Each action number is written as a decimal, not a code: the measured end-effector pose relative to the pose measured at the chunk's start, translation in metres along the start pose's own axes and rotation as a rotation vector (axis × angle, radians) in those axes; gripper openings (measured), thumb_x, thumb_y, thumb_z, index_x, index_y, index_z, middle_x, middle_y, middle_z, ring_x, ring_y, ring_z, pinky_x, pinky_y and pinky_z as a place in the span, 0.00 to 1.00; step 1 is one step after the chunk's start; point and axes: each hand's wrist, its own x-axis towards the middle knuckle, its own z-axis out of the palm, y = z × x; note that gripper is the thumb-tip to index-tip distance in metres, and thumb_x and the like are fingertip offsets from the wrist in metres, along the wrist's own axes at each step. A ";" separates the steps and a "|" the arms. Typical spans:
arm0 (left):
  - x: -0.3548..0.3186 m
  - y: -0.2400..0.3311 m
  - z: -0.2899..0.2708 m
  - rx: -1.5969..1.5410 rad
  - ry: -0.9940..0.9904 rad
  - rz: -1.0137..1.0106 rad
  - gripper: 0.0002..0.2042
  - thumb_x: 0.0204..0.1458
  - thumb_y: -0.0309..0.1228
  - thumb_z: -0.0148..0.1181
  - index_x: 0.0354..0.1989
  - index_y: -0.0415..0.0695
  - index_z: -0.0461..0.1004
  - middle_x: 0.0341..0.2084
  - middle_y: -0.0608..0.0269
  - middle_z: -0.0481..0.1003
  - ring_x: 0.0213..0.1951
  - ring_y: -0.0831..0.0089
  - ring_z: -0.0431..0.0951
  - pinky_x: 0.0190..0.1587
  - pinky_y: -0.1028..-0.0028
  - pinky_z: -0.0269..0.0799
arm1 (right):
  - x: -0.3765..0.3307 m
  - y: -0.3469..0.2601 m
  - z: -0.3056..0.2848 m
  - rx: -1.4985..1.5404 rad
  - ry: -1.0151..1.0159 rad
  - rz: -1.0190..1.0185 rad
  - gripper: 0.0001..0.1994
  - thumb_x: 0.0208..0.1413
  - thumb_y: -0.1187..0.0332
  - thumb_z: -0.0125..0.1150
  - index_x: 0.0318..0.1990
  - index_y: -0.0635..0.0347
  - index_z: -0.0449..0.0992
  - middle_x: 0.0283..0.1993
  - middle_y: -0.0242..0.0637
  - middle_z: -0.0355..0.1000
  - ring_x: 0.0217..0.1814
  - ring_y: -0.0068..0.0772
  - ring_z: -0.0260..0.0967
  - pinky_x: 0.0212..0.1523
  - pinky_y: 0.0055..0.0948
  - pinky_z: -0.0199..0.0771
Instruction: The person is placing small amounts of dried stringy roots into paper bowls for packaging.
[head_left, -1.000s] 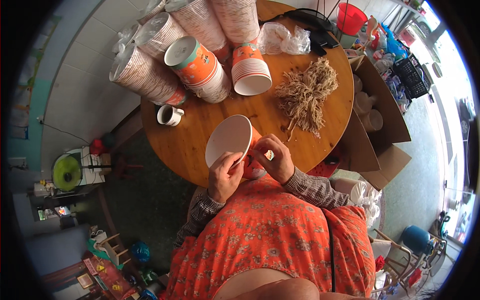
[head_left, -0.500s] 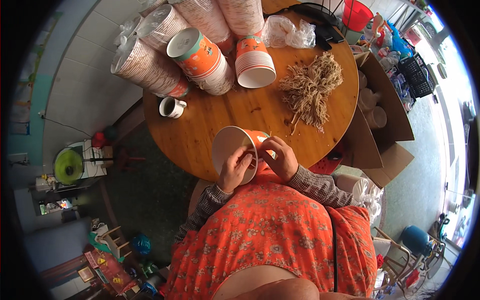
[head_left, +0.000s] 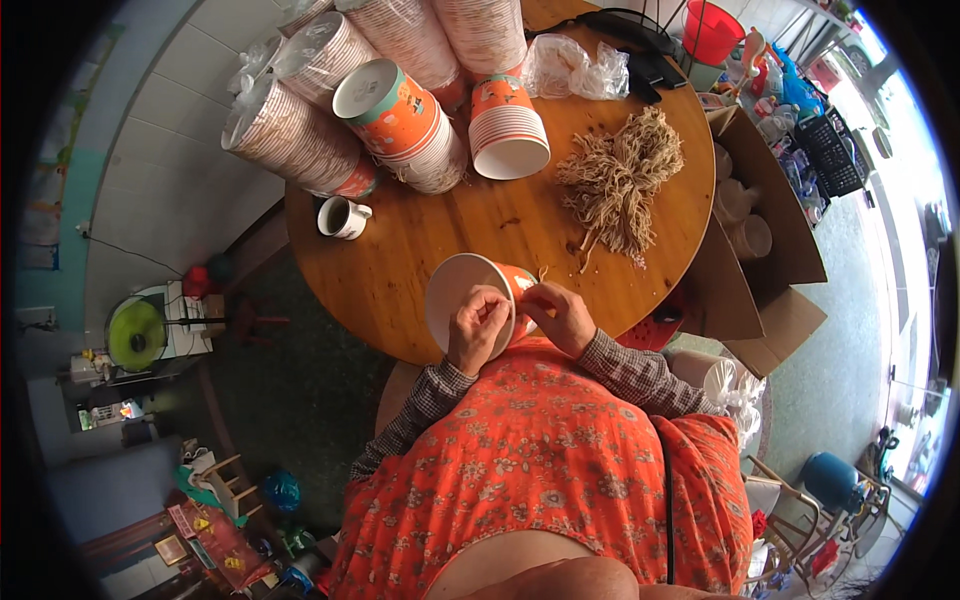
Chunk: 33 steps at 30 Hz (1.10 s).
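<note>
A paper bucket (head_left: 450, 290), white inside and orange outside, lies tipped on its side at the table's near edge, its mouth turned left. My left hand (head_left: 478, 328) is at the mouth, thumb and fingertips pinched together in front of the white inside. My right hand (head_left: 562, 318) is closed against the orange outer wall, close to the rim. What either pinch holds is too small to make out. A short bit of tan twine (head_left: 543, 273) sticks up from the bucket's far side. A loose bundle of such twine (head_left: 628, 180) lies on the table beyond my right hand.
Stacked paper buckets (head_left: 400, 130) crowd the back left of the round wooden table (head_left: 440, 235), some in plastic wrap. A white mug (head_left: 343, 217) with dark liquid stands at the left edge. Crumpled clear plastic (head_left: 575, 68) lies behind. An open cardboard box (head_left: 770, 290) is at right.
My left hand has drawn its fingertips together and turned slightly at the rim. My right hand has shifted a little along the wall. The bit of twine now shows above the bucket.
</note>
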 end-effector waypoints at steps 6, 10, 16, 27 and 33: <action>0.017 -0.046 0.001 -0.183 -0.099 -0.220 0.06 0.57 0.27 0.52 0.35 0.37 0.72 0.30 0.66 0.76 0.31 0.82 0.73 0.37 0.82 0.69 | 0.013 0.056 0.016 -0.120 -0.237 0.163 0.10 0.51 0.69 0.59 0.40 0.62 0.75 0.31 0.40 0.75 0.33 0.34 0.74 0.35 0.29 0.73; 0.022 -0.100 0.000 -0.051 -0.121 -0.217 0.06 0.55 0.28 0.56 0.33 0.37 0.75 0.28 0.66 0.77 0.31 0.82 0.75 0.35 0.80 0.72 | 0.017 0.070 0.013 -0.546 -0.293 0.230 0.10 0.53 0.64 0.50 0.35 0.58 0.75 0.31 0.49 0.74 0.33 0.50 0.73 0.35 0.43 0.72; 0.023 -0.106 0.009 -0.306 -0.217 -0.448 0.07 0.54 0.26 0.57 0.39 0.36 0.72 0.31 0.62 0.76 0.34 0.79 0.76 0.40 0.80 0.73 | 0.017 0.053 -0.011 -0.660 -0.237 0.172 0.09 0.52 0.65 0.48 0.35 0.58 0.72 0.35 0.50 0.71 0.36 0.54 0.70 0.35 0.46 0.70; 0.032 -0.110 0.030 -0.214 -0.469 -0.507 0.07 0.54 0.29 0.58 0.31 0.36 0.74 0.26 0.67 0.75 0.28 0.83 0.73 0.32 0.83 0.70 | 0.038 0.035 -0.025 -0.533 -0.307 0.082 0.07 0.53 0.66 0.52 0.38 0.57 0.71 0.32 0.43 0.73 0.35 0.47 0.72 0.32 0.40 0.71; 0.040 -0.112 0.039 -0.384 -0.452 -0.532 0.06 0.54 0.28 0.56 0.36 0.38 0.74 0.28 0.70 0.74 0.31 0.83 0.72 0.37 0.82 0.69 | 0.039 0.075 -0.030 -0.346 0.037 0.000 0.09 0.50 0.67 0.56 0.37 0.60 0.73 0.32 0.45 0.74 0.33 0.47 0.73 0.35 0.37 0.73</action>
